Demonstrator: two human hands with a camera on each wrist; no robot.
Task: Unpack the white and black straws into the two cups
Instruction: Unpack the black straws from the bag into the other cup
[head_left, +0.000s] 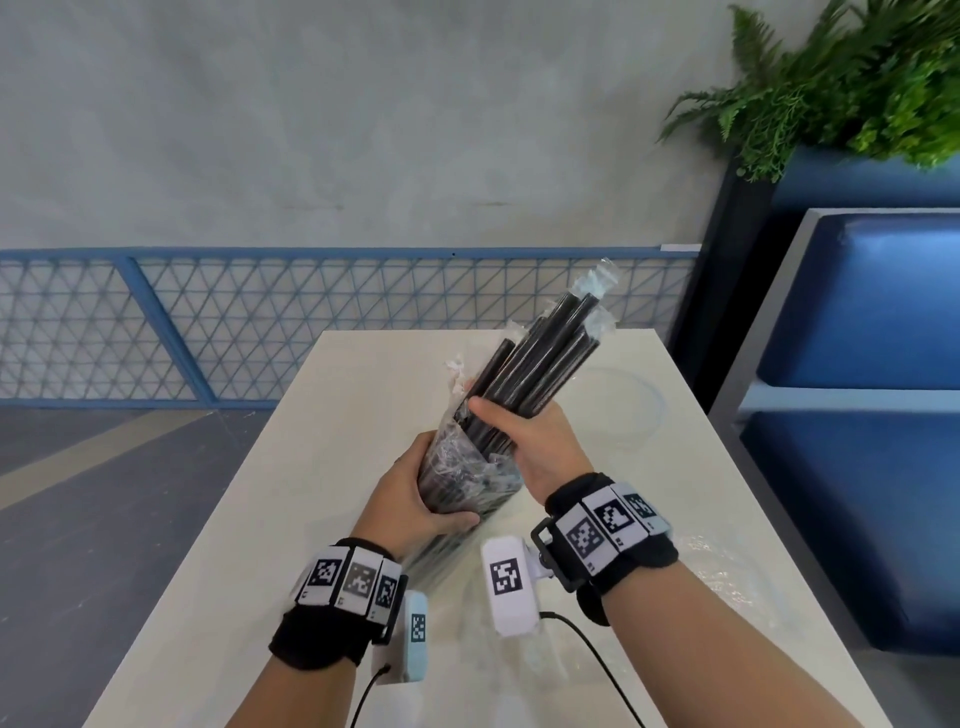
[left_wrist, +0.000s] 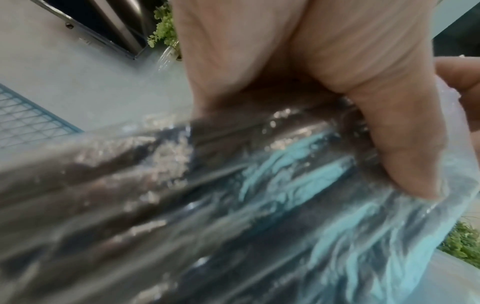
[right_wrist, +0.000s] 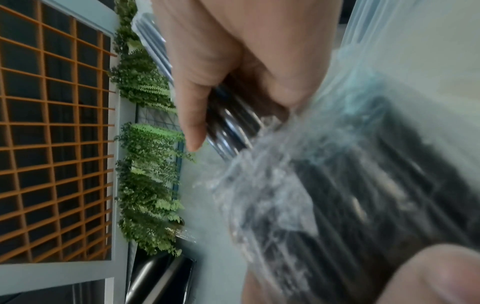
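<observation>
A clear plastic bag (head_left: 457, 470) of black straws (head_left: 545, 353) is held tilted above the white table (head_left: 291, 545). My left hand (head_left: 410, 499) grips the bag's lower half; in the left wrist view its thumb (left_wrist: 384, 127) presses on the shiny bag (left_wrist: 207, 205). My right hand (head_left: 530, 436) grips a bunch of the straws where they stick out of the bag's open top. In the right wrist view the fingers (right_wrist: 207, 67) curl round the straws (right_wrist: 231, 123) above the crumpled bag mouth (right_wrist: 324, 185). A faint clear round rim (head_left: 652, 400), perhaps a cup, lies behind the right hand. No white straws show.
Crumpled clear plastic (head_left: 727, 566) lies near the table's right edge. A blue padded bench (head_left: 857, 312) stands close on the right, with a fern (head_left: 841, 78) above it. A blue mesh railing (head_left: 260, 322) runs behind the table.
</observation>
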